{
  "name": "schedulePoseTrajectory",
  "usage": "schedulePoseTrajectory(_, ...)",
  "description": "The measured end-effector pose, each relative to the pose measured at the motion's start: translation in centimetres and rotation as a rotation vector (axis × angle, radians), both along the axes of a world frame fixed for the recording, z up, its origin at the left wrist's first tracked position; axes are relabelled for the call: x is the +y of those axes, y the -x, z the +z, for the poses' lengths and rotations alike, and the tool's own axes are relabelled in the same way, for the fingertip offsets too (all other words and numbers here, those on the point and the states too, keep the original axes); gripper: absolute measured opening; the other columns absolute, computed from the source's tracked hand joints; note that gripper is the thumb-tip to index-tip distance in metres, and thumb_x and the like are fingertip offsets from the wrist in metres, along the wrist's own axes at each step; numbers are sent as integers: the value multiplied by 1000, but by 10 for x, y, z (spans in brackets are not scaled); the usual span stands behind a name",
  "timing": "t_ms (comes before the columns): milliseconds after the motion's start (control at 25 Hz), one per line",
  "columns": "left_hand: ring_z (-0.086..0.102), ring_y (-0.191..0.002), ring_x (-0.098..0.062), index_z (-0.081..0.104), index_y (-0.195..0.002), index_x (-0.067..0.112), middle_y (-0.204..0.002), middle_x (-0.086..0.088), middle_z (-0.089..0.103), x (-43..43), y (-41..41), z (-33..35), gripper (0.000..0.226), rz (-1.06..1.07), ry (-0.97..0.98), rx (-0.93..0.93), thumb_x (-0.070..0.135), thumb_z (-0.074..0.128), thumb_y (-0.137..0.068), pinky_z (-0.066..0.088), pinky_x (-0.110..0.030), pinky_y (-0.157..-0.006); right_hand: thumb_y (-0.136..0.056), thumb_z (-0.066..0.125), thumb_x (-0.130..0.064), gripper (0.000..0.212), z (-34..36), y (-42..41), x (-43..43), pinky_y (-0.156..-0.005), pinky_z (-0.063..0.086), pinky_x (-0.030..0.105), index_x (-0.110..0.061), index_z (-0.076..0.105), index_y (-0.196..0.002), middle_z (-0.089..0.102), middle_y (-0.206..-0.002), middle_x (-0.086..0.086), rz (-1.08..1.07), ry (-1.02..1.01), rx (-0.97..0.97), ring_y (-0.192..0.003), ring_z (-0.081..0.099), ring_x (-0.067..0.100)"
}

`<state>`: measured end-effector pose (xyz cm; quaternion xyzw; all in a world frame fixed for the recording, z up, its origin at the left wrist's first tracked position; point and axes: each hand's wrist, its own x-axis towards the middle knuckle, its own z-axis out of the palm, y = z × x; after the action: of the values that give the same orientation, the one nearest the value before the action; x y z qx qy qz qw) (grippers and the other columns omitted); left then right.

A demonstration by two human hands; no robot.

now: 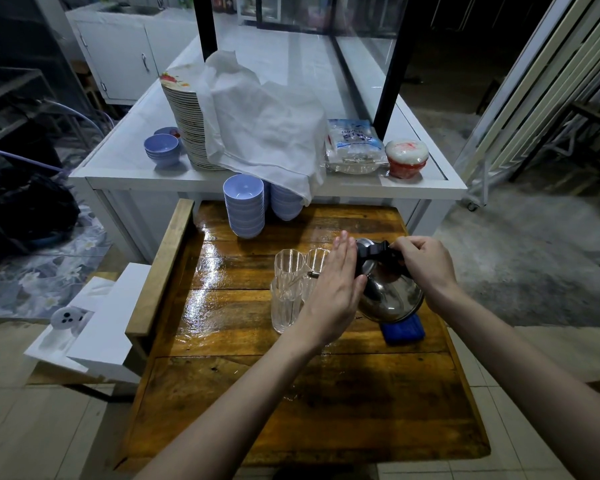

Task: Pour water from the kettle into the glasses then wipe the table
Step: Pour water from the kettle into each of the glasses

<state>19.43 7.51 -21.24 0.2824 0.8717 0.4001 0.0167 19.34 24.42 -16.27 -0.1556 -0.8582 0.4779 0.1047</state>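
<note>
- Head view: the right hand point(426, 265) is closed around the black handle of the kettle point(392, 296), which is tipped toward the left above the wooden tabletop point(291, 393).
- The left hand point(336, 289) is flat, fingers straight and together, resting against the kettle's lid side; it holds nothing, and it hides the lid and much of the spout.
- Only the spout's tip shows, pointing at the glasses point(288, 282) just left of the kettle. The glasses are clear and overlap, so their number and any water level are hard to make out.
- A blue cloth point(404, 331) lies on the tabletop, partly hidden under the kettle.
- The tabletop shines wet along its left half.
- Behind, stacked blue bowls point(245, 206) stand at the far edge, one stack half covered by a white cloth point(264, 133).
</note>
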Motion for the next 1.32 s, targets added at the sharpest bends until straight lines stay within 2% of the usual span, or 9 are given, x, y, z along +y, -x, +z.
schedulePoseTrajectory(120, -18, -147, -4, -5, -153, 15, -161, 1, -16, 0, 2, 1, 62, -2, -9, 0, 33, 28, -104, -7, -22, -119, -92, 57, -25, 35, 1, 1, 0, -63, 47, 35, -10, 65, -61, 61, -61, 6, 5, 1, 6, -65, 58, 18)
schedulePoseTrajectory(520, -18, -146, -4, -6, -153, 16, -161, 2, -16, 4, 8, 0, 61, -4, 4, 2, 34, 27, -104, -6, -23, -119, -92, 58, -25, 33, 0, 6, 5, -67, 50, 36, -7, 69, -67, 65, -66, 8, 8, 10, 13, -71, 62, 20)
schedulePoseTrajectory(720, -16, -147, -6, -4, -153, 14, -162, -1, -12, 12, 7, 2, 60, 3, 38, 76, 34, 25, -104, -4, -26, -121, -92, 57, -22, 32, -3, 6, 15, -62, 49, 32, -1, 70, -71, 65, -68, 10, -18, 121, -5, -71, 62, 21)
schedulePoseTrajectory(880, -10, -149, -11, 3, -153, 10, -162, -6, -4, 21, 8, 10, 57, -3, 75, 148, 33, 22, -105, -1, -28, -122, -91, 56, -21, 27, -5, 6, 26, -57, 41, 30, -6, 64, -69, 55, -65, 10, -78, 240, -34, -66, 53, 22)
schedulePoseTrajectory(1000, -8, -149, -14, 6, -153, 7, -162, -10, -1, 31, 14, 14, 56, -26, 78, 182, 30, 25, -105, -2, -28, -122, -90, 56, -19, 29, -5, 7, 34, -57, 39, 30, -13, 59, -61, 51, -58, 2, -125, 296, -24, -62, 50, 20)
schedulePoseTrajectory(1120, -8, -148, -14, 7, -153, 6, -162, -11, 0, 41, 22, 15, 56, -50, 80, 192, 29, 26, -105, -5, -27, -121, -90, 56, -18, 33, -5, 11, 42, -55, 39, 28, -17, 57, -57, 48, -48, -8, -172, 305, -9, -58, 47, 17)
schedulePoseTrajectory(1320, -11, -149, -12, 2, -153, 9, -162, -7, -6, 54, 35, 7, 57, -51, 54, 115, 31, 24, -105, -8, -24, -120, -91, 56, -16, 33, -3, 24, 50, -54, 39, 27, -13, 60, -59, 51, -54, -2, -160, 226, 5, -58, 49, 14)
